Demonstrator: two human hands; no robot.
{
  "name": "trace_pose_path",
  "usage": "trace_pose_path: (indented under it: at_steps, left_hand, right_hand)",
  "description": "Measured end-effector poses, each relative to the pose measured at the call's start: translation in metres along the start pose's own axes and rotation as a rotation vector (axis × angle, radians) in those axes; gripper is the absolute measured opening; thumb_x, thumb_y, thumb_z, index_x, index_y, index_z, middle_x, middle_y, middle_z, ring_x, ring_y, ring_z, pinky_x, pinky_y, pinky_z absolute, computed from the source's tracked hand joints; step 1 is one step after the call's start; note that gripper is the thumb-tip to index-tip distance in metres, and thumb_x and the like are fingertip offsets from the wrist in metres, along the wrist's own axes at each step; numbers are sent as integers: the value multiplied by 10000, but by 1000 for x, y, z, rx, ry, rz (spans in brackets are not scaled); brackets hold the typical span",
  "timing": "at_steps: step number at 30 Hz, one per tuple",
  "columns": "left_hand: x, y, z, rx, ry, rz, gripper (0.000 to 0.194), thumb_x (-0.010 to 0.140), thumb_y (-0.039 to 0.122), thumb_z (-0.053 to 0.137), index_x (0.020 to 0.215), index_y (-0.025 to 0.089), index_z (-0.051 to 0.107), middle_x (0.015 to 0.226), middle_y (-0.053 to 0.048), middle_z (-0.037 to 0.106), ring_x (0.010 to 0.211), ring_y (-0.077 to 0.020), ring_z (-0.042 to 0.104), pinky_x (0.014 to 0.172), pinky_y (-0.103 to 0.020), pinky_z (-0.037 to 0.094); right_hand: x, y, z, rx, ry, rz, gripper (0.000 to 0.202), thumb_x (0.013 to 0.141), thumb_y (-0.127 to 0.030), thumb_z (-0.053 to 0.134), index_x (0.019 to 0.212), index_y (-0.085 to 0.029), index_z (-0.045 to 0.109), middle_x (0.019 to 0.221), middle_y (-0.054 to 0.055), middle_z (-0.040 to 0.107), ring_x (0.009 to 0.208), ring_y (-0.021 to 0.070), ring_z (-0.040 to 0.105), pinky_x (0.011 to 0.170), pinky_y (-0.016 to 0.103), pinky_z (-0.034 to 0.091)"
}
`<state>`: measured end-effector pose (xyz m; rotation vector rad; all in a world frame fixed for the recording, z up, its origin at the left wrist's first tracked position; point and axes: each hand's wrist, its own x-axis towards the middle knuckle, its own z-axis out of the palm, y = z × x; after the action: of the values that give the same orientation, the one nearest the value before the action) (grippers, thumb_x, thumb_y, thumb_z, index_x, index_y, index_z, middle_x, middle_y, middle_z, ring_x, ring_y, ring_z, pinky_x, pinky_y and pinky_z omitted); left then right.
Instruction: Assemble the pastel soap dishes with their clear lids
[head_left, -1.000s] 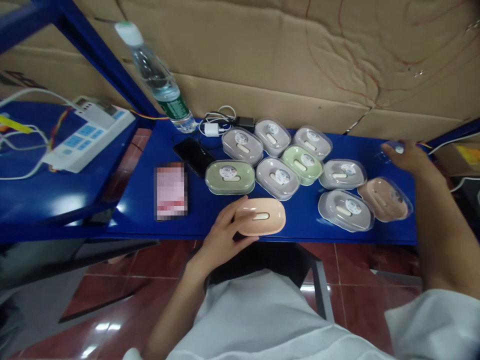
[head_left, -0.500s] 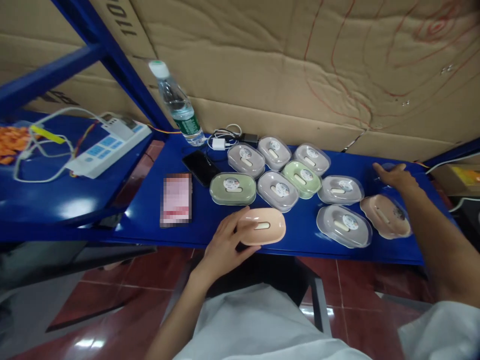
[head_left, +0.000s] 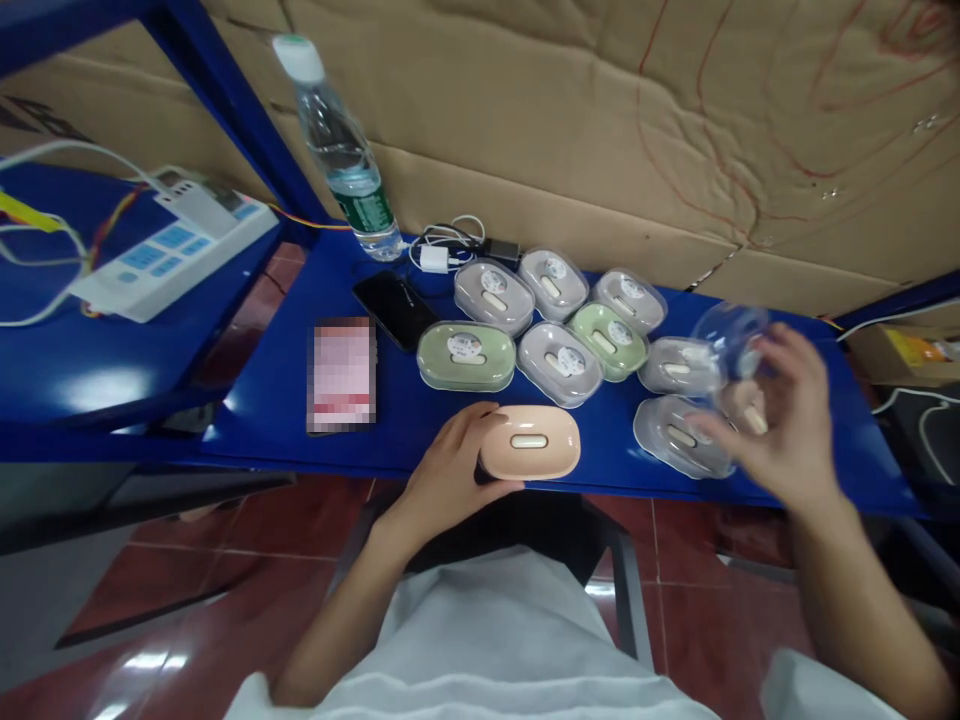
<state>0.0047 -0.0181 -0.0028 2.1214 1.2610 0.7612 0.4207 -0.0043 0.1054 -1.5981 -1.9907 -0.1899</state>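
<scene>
My left hand [head_left: 450, 462] is wrapped round the left end of a peach oval case [head_left: 551, 455] at the table's front edge; this case has no clear cover on it. My right hand [head_left: 787, 420], blurred by motion, holds a clear plastic cover [head_left: 727, 335] above the right-hand cases. Beneath and behind it a second peach case [head_left: 746, 400] is partly hidden. Grey cases [head_left: 561, 365] and green cases [head_left: 466, 358] with clear covers and round stickers lie in the middle. Near my right hand are two more grey cases, one in front [head_left: 679, 437] and one behind [head_left: 671, 367].
A water bottle [head_left: 349, 170] stands at the back left, beside a white charger [head_left: 435, 260] and cables. A black phone [head_left: 401, 308] and a pixelated pink item [head_left: 343, 375] lie left. A power strip [head_left: 176, 250] is farther left. Cardboard [head_left: 525, 130] rises behind.
My right hand has come up and left from the table's far right, lifting the clear cover. My left hand stays on the peach case. The view has shifted a little.
</scene>
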Motion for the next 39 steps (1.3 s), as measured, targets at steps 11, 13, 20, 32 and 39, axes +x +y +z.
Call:
trace_pose_path:
  at_steps: [11,13,20,32,39]
  left_hand:
    - [-6,-8,-12,-41,-77,9,977,826,438,950,1615,330,384,1630,-116,568,1508,-338,567,1249,-565,482]
    - [-6,-11,-12,-57,-80,-36,1017,811,459,959,1634,334,375,1632,-117,568,1508,-343,566,1242,-559,492]
    - [2,-10,-11,-62,-29,-38,843,858,361,919,1571,342,470,1615,-95,565,1518,-340,548,1262,-548,483]
    - [0,-9,-10,-1,-42,-62,919,857,414,932,1611,372,410,1587,-94,548,1495,-316,559,1210,-501,539]
    - [0,-10,-14,24,-115,-48,896,923,420,869,1659,420,359,1648,-81,488,1543,-319,498,1266,-511,479]
  right_hand:
    - [-44,-127,91,483,-463,-349,747,987,-375,771,1638,-279,417,1751,181,368,1640,359,362,1262,604,471]
    - [-43,-129,94,479,-480,-342,730,988,-351,756,1637,-280,428,1753,165,376,1652,353,339,1275,605,448]
    - [-44,-125,97,374,-428,-347,631,984,-219,685,1590,-328,545,1803,101,276,1668,379,278,1298,667,360]
    - [-45,-133,116,420,-266,-395,531,993,-204,658,1510,-316,606,1609,73,586,1624,344,391,1273,652,439]
    - [-48,-131,107,331,-448,-391,473,1095,-300,598,1567,-273,576,1660,99,529,1714,313,153,1293,613,447]
